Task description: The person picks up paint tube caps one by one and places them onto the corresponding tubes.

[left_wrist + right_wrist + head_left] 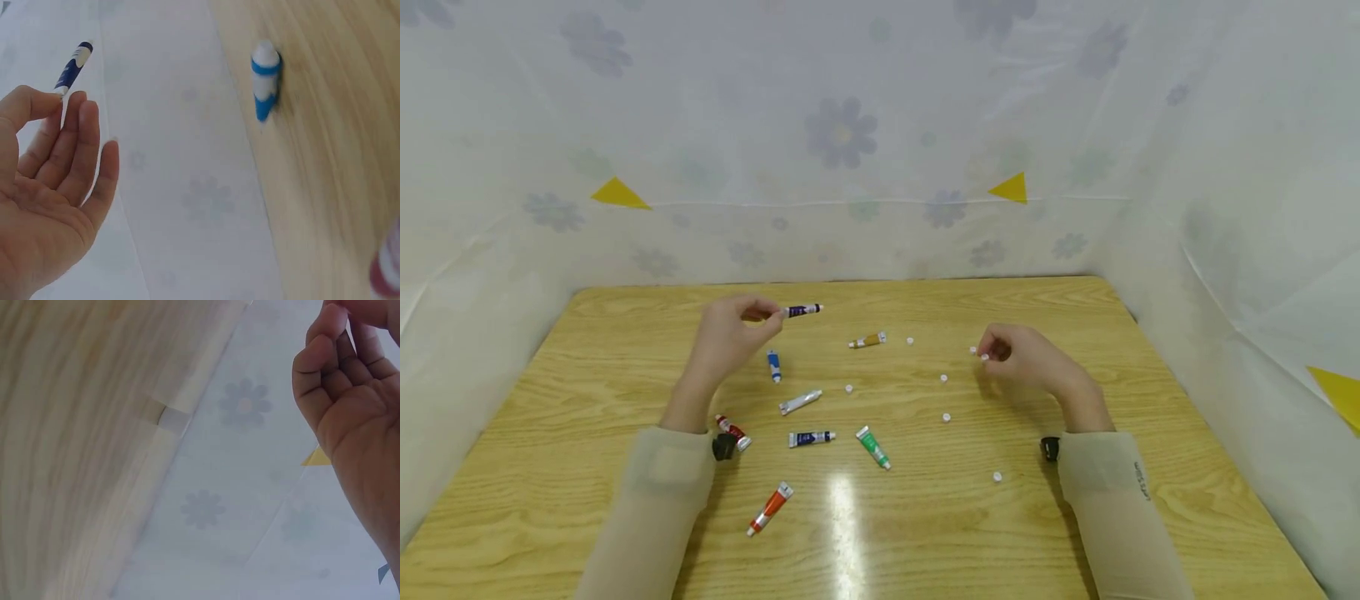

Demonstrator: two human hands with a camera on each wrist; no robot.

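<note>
A dark purple paint tube (802, 311) is pinched at its end by the left hand (727, 336) above the wooden table (1150, 392), a small white cap (984, 357) is pinched by the right hand (1028, 360), with other tubes and caps scattered between.

Nothing is reading clearly: small dark lettering is showing on the sleeve (1142, 482) behind the right hand (1026, 360), and faint label print on the purple tube (802, 311) the left hand (730, 333) is pinching, both too small to make out.
</note>
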